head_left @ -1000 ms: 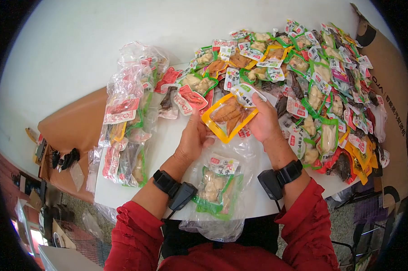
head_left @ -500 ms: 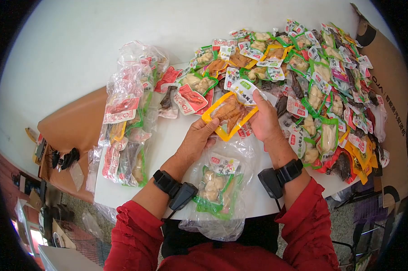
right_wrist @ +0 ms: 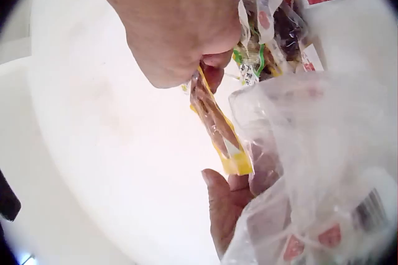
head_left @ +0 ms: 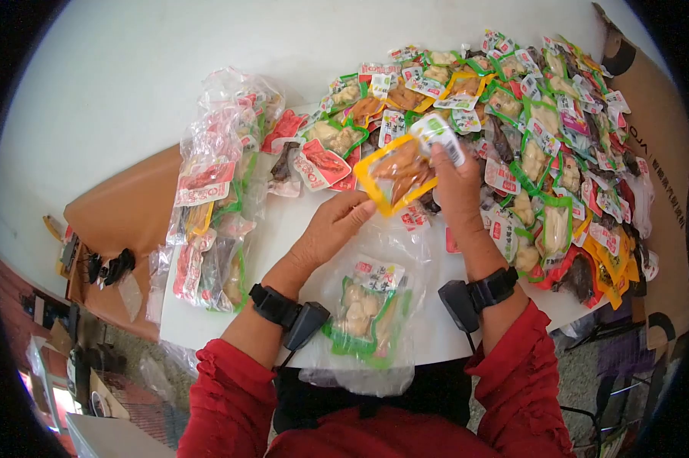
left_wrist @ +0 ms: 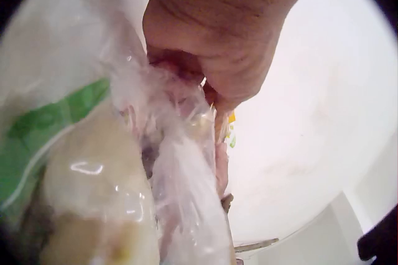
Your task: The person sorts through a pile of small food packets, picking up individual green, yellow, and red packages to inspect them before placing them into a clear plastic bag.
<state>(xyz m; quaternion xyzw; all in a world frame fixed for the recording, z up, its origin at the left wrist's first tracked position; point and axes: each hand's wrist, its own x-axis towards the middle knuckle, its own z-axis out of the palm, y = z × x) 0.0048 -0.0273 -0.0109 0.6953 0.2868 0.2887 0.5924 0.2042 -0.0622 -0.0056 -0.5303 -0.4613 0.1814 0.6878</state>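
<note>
My right hand (head_left: 459, 187) pinches a yellow-edged food pouch (head_left: 396, 172) by its white labelled end, above the table. Brown meat pieces show through the pouch's window. Near its lower left corner is my left hand (head_left: 335, 229), thumb stretched toward the pouch. In the right wrist view, the left thumb (right_wrist: 214, 193) stands apart from the other fingers, which clear plastic partly covers. That plastic belongs to a clear bag (head_left: 405, 259) lying in front of me. Inside the bag, a green-edged pouch (head_left: 360, 305) with pale pieces faces up.
A big heap of mixed food pouches (head_left: 543, 145) covers the right and back of the white table (head_left: 283, 244). Filled clear bags (head_left: 207, 198) lie in a row at the left. A cardboard box (head_left: 669, 229) stands along the right side.
The pouch has moved slightly right and tilted in my right hand. My left thumb came onto its lower left corner half a second ago and now sits at the corner's edge.
</note>
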